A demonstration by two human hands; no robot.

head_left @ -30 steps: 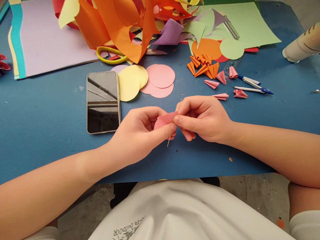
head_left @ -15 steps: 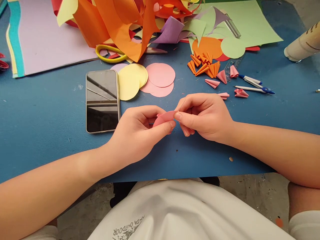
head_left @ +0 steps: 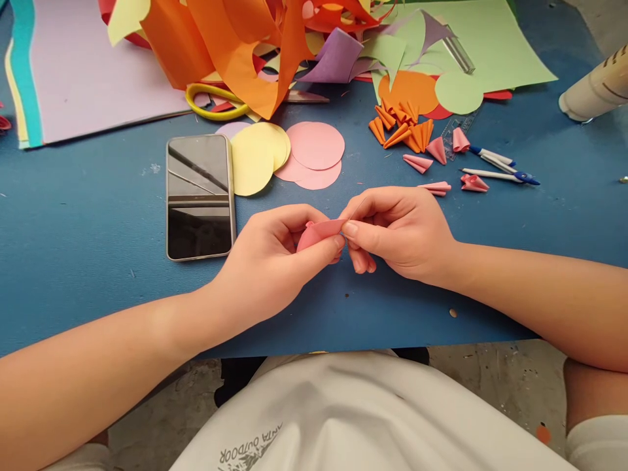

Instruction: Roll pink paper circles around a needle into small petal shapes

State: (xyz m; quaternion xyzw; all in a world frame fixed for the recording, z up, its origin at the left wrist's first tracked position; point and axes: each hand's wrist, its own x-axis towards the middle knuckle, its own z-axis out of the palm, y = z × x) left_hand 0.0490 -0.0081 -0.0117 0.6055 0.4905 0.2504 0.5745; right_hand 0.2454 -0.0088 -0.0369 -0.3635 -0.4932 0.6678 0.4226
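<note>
A pink paper piece point(head_left: 318, 233), curved and partly folded, is held between both hands above the blue table. My left hand point(head_left: 282, 261) grips its left and lower part between thumb and fingers. The thumb and forefinger of my right hand point(head_left: 400, 229) pinch its right end. Fingers hide part of the paper. Pink paper circles point(head_left: 316, 145) and yellow circles point(head_left: 252, 163) lie just beyond. Beyond my right hand are folded pink pieces point(head_left: 417, 163) and several orange paper cones point(head_left: 397, 134).
A phone point(head_left: 199, 229) lies left of my left hand. Yellow-handled scissors point(head_left: 216, 115) rest under orange paper scraps point(head_left: 171, 46). Pens point(head_left: 495, 175) lie at the right, near a pale bottle point(head_left: 596, 85). The blue table's point(head_left: 98, 261) front edge is close to my shirt.
The pink paper has turned slightly between my fingers, and the lower fingers of my right hand have shifted a little left. Both hands keep their hold.
</note>
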